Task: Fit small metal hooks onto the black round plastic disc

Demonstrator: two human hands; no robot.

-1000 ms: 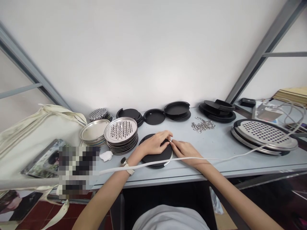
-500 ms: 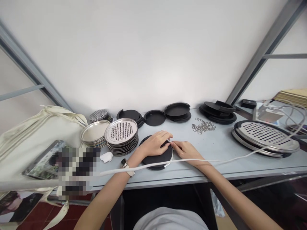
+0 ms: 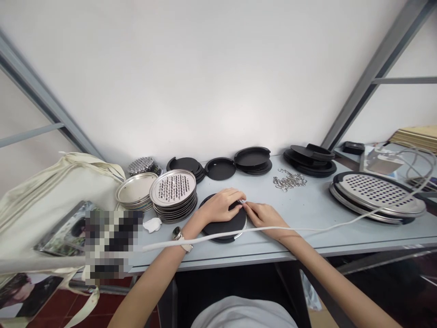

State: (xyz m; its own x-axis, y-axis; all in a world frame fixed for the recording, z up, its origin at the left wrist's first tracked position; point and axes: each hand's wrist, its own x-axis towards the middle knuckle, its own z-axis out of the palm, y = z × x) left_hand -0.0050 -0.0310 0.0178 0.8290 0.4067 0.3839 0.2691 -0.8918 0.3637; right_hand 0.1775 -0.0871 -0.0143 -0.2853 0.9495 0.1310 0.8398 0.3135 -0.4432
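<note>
My left hand (image 3: pixel 222 206) lies over a round black holder (image 3: pixel 223 229) that has a silver metal edge along its right side. Its thumb and fingers are closed at the holder's upper right rim. There my right hand (image 3: pixel 265 219) meets it, thumb and fingertips pinched together. Between the fingertips of both hands shows a bit of a small shiny metal piece (image 3: pixel 241 202); most of it is hidden. A pile of small bent metal wire pieces (image 3: pixel 289 179) sits on the table behind my right hand. To the left stands a stack of round metal grater plates (image 3: pixel 173 187).
Black round holders (image 3: pixel 252 157) stand along the wall, with more (image 3: pixel 310 157) farther right. Large perforated discs (image 3: pixel 378 191) are stacked at the right. A white cable (image 3: pixel 317 229) crosses in front of my forearms. At the left are plain metal discs (image 3: pixel 135 187) and a cream bag (image 3: pixel 61 182).
The fingertips of both hands have drawn slightly closer around the small metal piece, and less of it shows. The black holder stays in place.
</note>
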